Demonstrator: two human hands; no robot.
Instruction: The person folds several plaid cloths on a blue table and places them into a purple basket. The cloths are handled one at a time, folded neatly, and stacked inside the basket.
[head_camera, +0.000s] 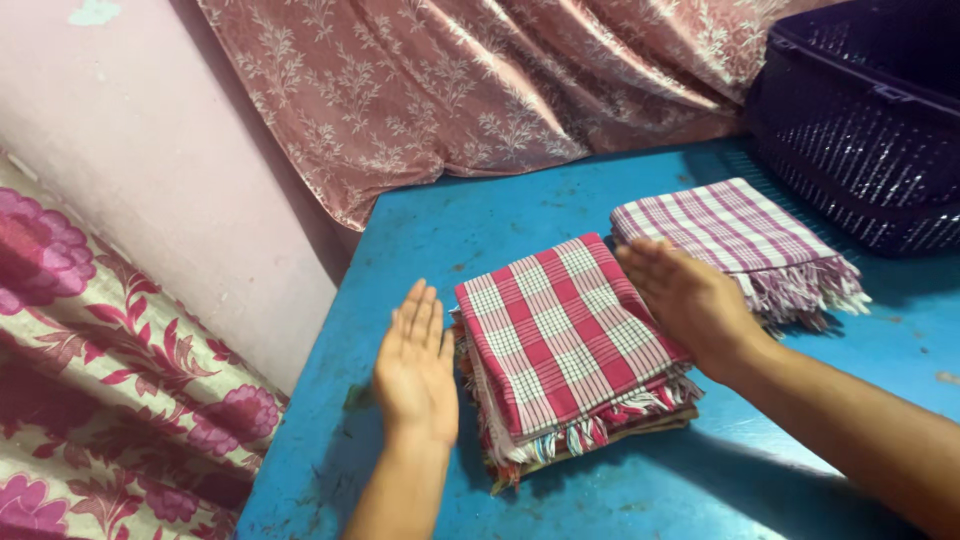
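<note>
I have my left hand (416, 368) flat and open, fingers together, its palm turned toward the left edge of the stack of folded cloths (568, 352), which sits in the middle of the blue table (440, 240) with a red-and-white checked piece on top. My right hand (686, 297) is open too, gripping nothing, its palm against the stack's right side and its fingers reaching over the top corner. To do this squaring well, I judge I should press both palms inward evenly, keep them upright so the lower cloths line up with the top one, and avoid dragging the fringed ends at the near edge out of place. The purple checked cloth (730, 235) lies just behind my right hand, near the dark basket (860, 130); I should keep my wrist clear of it
</note>
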